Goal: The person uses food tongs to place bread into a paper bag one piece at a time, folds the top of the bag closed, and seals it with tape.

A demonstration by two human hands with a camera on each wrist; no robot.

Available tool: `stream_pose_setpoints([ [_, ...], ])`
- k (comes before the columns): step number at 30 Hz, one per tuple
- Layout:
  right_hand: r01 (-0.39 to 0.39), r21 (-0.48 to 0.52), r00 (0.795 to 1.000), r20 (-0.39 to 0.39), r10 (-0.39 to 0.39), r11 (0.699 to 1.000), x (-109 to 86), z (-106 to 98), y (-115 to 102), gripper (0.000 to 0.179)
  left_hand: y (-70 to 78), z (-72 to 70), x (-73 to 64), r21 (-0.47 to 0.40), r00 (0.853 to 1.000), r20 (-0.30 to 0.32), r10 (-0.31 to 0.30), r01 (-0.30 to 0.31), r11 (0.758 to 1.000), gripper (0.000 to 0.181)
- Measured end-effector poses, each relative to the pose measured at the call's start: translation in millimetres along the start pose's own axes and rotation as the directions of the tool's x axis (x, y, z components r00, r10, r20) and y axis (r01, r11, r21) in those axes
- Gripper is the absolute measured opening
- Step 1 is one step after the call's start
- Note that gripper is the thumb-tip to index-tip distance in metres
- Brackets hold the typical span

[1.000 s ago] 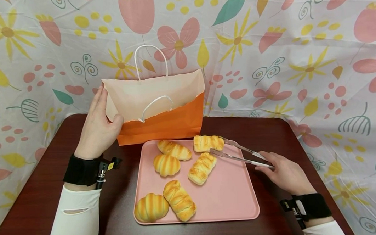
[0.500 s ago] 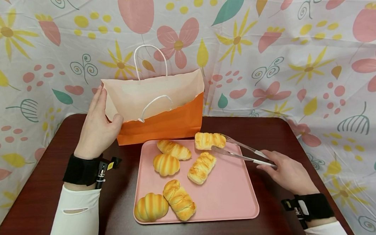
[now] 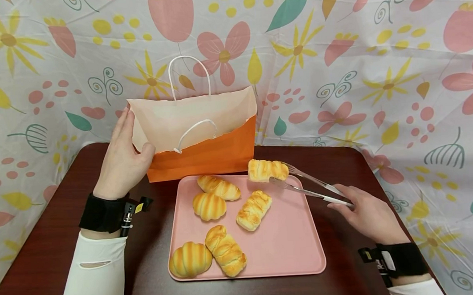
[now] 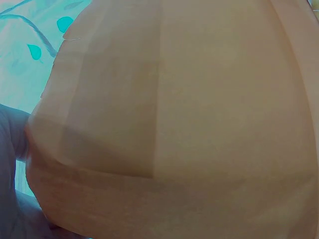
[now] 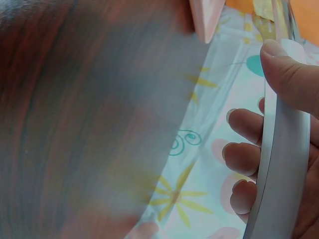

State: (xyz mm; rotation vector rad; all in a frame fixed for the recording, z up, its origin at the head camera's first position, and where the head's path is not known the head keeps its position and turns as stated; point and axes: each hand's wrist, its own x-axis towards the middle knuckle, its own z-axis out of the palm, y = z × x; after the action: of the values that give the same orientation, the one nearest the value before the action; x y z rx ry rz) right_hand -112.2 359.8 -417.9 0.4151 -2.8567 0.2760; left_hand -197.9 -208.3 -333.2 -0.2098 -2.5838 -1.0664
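Note:
An orange paper bag (image 3: 205, 157) with a pale inside and white handles stands behind the pink tray (image 3: 290, 251). My left hand (image 3: 120, 158) rests against the bag's left side, fingers extended along its edge and thumb at the front rim. In the left wrist view the bag's paper (image 4: 199, 99) fills most of the picture. My right hand (image 3: 370, 216) grips metal tongs (image 3: 315, 192) by their white handles, seen close in the right wrist view. A ridged golden bread roll (image 3: 267, 170) sits between the tongs' tips, over the tray's back edge.
Several other bread rolls lie on the tray: a long one (image 3: 218, 187), a round one (image 3: 209, 207), one (image 3: 254, 210) at the middle, and two at the front left. The dark table (image 3: 154, 258) meets a flower-patterned curtain (image 3: 337, 71) behind.
My right hand has moved a little right and back with the tongs, carrying the bread roll up and away from the roll beside it. My left hand and the bag stay put.

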Motion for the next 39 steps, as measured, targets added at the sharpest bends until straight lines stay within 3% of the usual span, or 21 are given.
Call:
stream_pose_setpoints([
  [14,-0.024,-0.011,0.995,-0.097,0.023,1.000,-0.5,-19.3,-5.4,0.060,0.6,0.3,0.4,0.005,1.000,-0.001,-0.006,0.006,1.000,0.081],
  [22,0.023,-0.026,0.987,-0.159,-0.027,0.999,5.0,-33.6,-7.7,0.061,0.3,0.2,0.3,0.005,1.000,0.002,-0.010,0.010,1.000,0.081],
  [39,0.085,-0.049,0.973,-0.210,-0.094,0.995,14.2,-57.5,-13.2,0.060,-0.1,0.4,0.4,0.011,1.000,0.000,-0.004,0.004,1.000,0.081],
])
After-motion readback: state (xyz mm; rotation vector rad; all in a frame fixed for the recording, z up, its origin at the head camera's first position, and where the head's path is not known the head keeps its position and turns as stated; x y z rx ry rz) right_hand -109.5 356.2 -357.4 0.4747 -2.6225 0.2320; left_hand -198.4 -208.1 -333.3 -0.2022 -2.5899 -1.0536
